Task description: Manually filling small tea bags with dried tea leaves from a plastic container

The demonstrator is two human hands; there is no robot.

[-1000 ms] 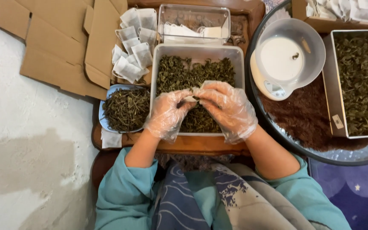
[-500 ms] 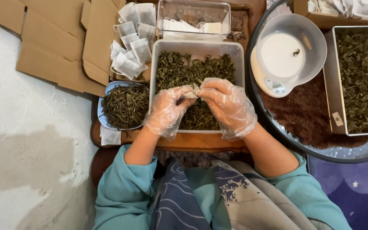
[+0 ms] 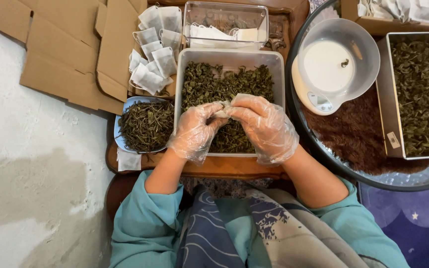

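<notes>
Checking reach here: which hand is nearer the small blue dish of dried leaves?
Left. The left hand sits just beside the blue dish, to its right; the right hand is farther right, beyond the left hand.

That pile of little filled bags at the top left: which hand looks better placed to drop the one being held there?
Probably the left hand: the bag pile lies on its side. Both gloved hands pinch the small bag over the grey tray; the right hand would cross over.
</notes>
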